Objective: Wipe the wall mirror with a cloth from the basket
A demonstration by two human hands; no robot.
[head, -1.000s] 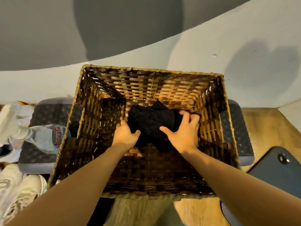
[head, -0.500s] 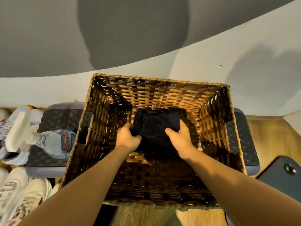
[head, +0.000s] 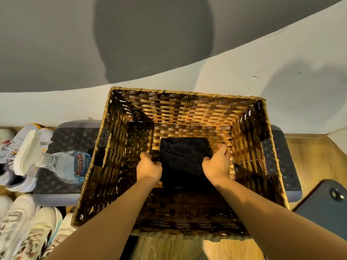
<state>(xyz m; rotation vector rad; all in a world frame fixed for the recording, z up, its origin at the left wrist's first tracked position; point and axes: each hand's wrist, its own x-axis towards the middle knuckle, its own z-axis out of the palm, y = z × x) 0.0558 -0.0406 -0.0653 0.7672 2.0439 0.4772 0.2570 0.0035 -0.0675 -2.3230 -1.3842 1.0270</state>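
We reach both arms into the basket (head: 90,186), our left hand (head: 149,168) and right hand (head: 217,166) curled onto opposite edges of the dark folded cloth (head: 185,158) lying on its floor. We judge this the fetching step; next we lift the cloth out and turn toward the mirror, which we cannot see here.

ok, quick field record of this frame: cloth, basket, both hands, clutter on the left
cloth: black cloth, folded, on the basket floor
basket: wicker basket, open top, on a dark pad
left hand: left hand grips the cloth's left edge
right hand: right hand grips its right edge
left clutter: water bottle, shoes
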